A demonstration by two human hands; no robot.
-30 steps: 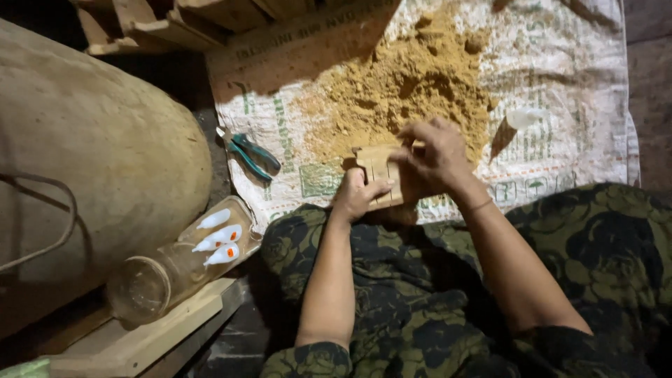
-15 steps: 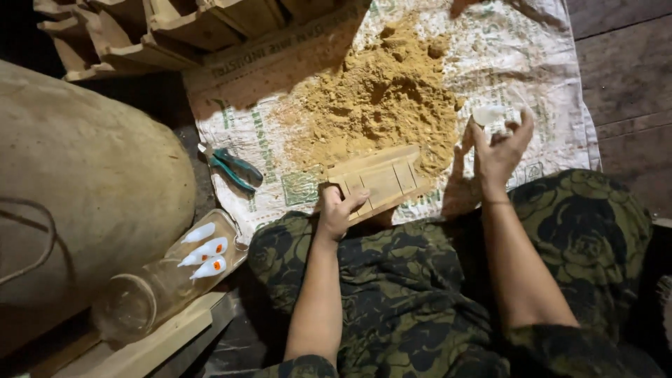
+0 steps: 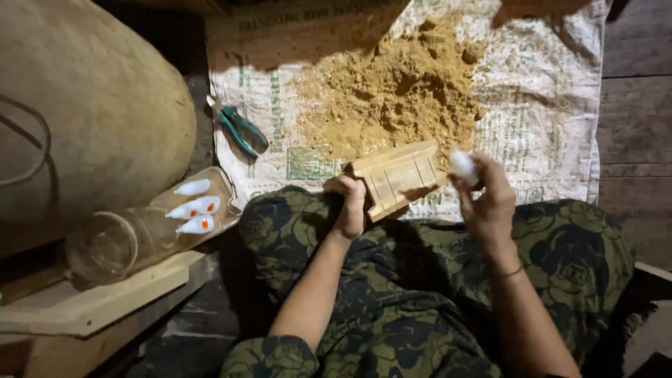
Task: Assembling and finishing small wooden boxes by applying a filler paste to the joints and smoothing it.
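My left hand grips the left end of a small wooden mould with ribbed slots, tilted on my lap at the edge of a woven sack. My right hand is raised just right of the mould and pinches a small white rounded object in its fingertips. A heap of yellow-brown sandy powder lies on the sack just beyond the mould. My lap is covered by dark green patterned cloth.
Green-handled pliers lie on the sack's left edge. A glass jar holding white and orange pieces lies on its side on a wooden plank. A large rounded burlap-coloured bulk fills the left. Wooden floorboards at right.
My right hand left the mould, went right to the sack, and now holds a small white object up beside the mould. My left hand kept its grip on the mould.
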